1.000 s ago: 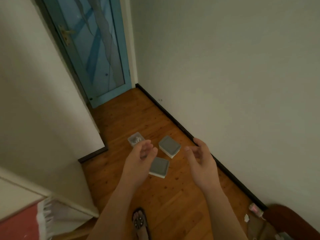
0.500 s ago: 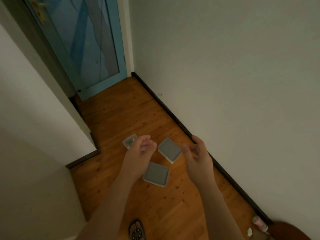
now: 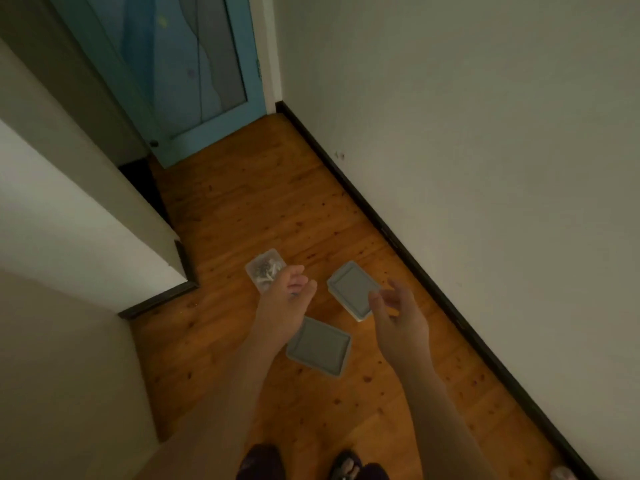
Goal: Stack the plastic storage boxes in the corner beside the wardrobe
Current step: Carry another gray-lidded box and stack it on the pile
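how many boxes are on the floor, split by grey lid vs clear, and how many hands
Boxes with grey lids: 2, one nearer the wall and one nearer the feet
Clear box with small items inside: 1
Hands, both empty above the boxes: 2, left hand and right hand
Total: 3 boxes, 5 things counted

A blue door [image 3: 180, 64] closes the far end of the wooden floor [image 3: 263, 202], with black skirting [image 3: 398, 237] lining the right wall [image 3: 485, 133].

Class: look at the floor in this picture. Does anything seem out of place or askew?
Yes. Three storage boxes lie scattered and unstacked: a clear box without a grey lid, and two grey-lidded boxes turned at different angles mid-floor.
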The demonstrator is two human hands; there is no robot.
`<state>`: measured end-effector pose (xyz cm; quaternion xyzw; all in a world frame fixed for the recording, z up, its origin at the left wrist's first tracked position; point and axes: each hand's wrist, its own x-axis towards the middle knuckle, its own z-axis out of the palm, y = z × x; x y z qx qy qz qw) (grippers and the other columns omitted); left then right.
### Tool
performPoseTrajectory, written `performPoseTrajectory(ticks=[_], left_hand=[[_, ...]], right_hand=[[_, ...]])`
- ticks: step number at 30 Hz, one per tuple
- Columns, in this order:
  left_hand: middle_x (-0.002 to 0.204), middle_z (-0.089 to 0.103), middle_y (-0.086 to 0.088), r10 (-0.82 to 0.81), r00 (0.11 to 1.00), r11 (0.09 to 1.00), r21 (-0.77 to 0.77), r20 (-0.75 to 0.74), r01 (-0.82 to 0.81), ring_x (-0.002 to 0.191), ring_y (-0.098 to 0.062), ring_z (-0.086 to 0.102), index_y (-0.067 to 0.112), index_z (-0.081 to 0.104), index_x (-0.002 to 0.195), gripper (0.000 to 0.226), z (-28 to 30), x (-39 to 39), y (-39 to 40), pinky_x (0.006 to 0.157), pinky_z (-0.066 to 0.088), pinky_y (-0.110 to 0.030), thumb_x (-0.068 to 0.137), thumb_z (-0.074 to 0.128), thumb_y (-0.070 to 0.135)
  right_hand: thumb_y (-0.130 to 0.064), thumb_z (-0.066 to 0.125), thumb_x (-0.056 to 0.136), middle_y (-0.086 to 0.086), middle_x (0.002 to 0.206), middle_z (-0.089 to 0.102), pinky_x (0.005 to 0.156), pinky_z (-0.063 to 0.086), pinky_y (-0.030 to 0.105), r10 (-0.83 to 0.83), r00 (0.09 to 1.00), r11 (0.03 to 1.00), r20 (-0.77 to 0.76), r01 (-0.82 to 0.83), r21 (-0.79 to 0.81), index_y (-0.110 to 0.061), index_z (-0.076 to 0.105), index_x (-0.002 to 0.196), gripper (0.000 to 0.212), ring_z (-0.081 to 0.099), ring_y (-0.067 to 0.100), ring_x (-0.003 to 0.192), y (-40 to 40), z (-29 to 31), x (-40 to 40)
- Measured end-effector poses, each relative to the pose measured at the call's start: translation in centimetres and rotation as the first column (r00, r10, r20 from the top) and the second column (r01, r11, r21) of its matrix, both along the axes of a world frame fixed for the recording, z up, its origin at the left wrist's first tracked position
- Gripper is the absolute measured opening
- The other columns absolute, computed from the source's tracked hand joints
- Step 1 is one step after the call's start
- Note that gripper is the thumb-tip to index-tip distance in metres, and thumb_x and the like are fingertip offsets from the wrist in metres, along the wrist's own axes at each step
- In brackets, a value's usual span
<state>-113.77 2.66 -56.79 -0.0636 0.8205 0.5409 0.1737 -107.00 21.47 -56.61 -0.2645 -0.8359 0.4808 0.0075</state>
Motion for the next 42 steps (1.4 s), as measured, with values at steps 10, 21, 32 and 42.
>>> performPoseTrajectory(ticks=[10, 21, 32, 42], left_hand=[[0.122, 0.057, 0.014, -0.013, 0.999, 0.995, -0.101, 0.049, 0.018, 0.114, -0.006, 0.053, 0.033, 0.05, 0.129, 0.038, -24.1, -3.7, 0.5, 0.096, 0.044, -0.03, 0.094, 0.06, 0.045], [0.144, 0.048, -0.001, -0.076, 0.997, 0.95, -0.302, 0.026, 0.08, 0.131, -0.018, 0.046, 0.02, 0.045, 0.143, 0.056, -47.5, -4.3, -0.6, 0.104, 0.038, -0.032, 0.094, 0.061, 0.041], [0.152, 0.033, -0.004, -0.162, 0.982, 0.872, -0.452, 0.092, 0.187, 0.139, -0.025, 0.033, 0.025, 0.027, 0.152, 0.08, -58.4, -4.3, -1.2, 0.111, 0.031, -0.041, 0.087, 0.064, 0.053], [0.153, 0.026, -0.006, -0.188, 0.956, 0.843, -0.462, 0.225, 0.274, 0.136, -0.03, 0.036, 0.032, 0.008, 0.156, 0.097, -61.3, -4.1, -0.9, 0.111, 0.036, -0.047, 0.082, 0.068, 0.052]], right_hand=[[-0.056, 0.052, 0.095, -0.003, 0.14, 0.054, 0.094, 0.047, 0.032, 0.02, 0.997, 0.999, 0.077, -0.024, 0.042, -0.028, 0.04, 0.147, 0.06, 0.052, 0.012, 0.125, 0.9, -23.6, -2.6], [-0.062, 0.047, 0.095, 0.0, 0.15, 0.043, 0.101, 0.048, 0.046, -0.001, 0.983, 0.995, 0.182, -0.017, 0.097, -0.03, 0.03, 0.151, 0.067, 0.048, 0.021, 0.129, 0.6, -46.6, -2.6], [-0.057, 0.048, 0.097, 0.007, 0.157, 0.032, 0.105, 0.042, 0.045, -0.006, 0.936, 0.997, 0.351, -0.021, 0.071, -0.027, 0.018, 0.157, 0.073, 0.041, 0.031, 0.137, -0.1, -57.2, -2.1], [-0.06, 0.056, 0.091, 0.013, 0.143, 0.049, 0.095, 0.053, 0.047, 0.027, 0.876, 0.998, 0.481, -0.052, 0.039, -0.021, 0.011, 0.155, 0.088, 0.059, 0.032, 0.118, -1.0, -60.2, -1.9]])
